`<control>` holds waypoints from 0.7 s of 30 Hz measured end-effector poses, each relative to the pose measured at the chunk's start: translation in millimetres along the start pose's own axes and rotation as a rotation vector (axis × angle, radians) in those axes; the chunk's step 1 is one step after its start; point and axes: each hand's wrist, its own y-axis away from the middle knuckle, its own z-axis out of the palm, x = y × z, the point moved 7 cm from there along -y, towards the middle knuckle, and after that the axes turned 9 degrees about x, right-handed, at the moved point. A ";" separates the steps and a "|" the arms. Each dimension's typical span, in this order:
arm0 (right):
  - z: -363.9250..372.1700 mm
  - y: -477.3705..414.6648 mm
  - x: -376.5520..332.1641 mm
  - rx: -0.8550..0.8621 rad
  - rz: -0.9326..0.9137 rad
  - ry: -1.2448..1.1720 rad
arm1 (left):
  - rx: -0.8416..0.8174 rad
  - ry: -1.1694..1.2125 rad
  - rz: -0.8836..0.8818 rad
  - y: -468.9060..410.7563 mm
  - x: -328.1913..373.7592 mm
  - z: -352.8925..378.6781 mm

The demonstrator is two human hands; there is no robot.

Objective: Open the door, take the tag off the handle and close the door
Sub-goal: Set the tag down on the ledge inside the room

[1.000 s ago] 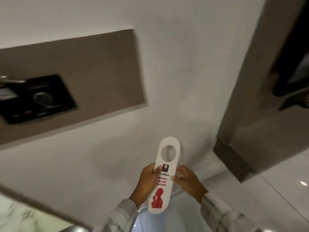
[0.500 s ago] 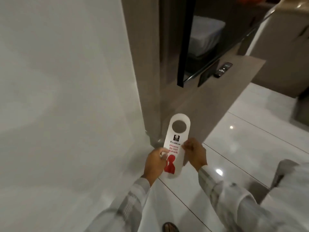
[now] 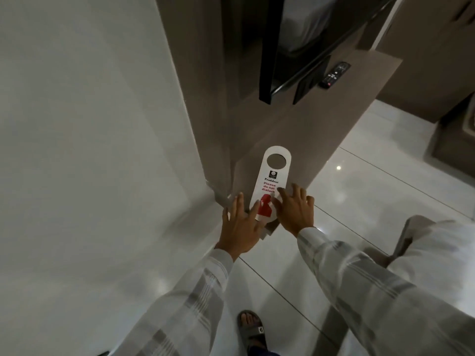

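The white door tag [image 3: 273,176], with a round hole, red "Please do not disturb" print and a red figure, stands upright in the air between my two hands, off any handle. My left hand [image 3: 241,222] has its fingers spread, and its thumb lies across the tag's red figure. My right hand [image 3: 295,209] is also splayed, its forefinger resting on the tag's right edge and its thumb hidden. I cannot tell whether it grips the tag. No door handle is in view.
A white flat surface [image 3: 90,150] fills the left. A brown panel [image 3: 303,140] with a dark screen [image 3: 272,47] and a remote [image 3: 334,74] stands ahead. Glossy white floor tiles [image 3: 385,196] lie to the right, and my sandalled foot [image 3: 250,327] is below.
The view swung from the wall panel with its handle to the floor corner. Both hands went from pinching the tag to spread fingers.
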 end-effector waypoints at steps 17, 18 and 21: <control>-8.8 329.2 -411.2 -0.065 -0.977 -0.326 | 0.712 -0.132 -0.761 471.7 -228.2 -155.2; -17.9 360.6 -440.9 -0.060 -1.044 -0.369 | 0.742 -0.169 -0.813 511.2 -235.3 -168.0; -66.3 477.5 -529.6 -0.038 -1.287 -0.528 | 0.854 -0.322 -0.997 648.1 -244.7 -214.6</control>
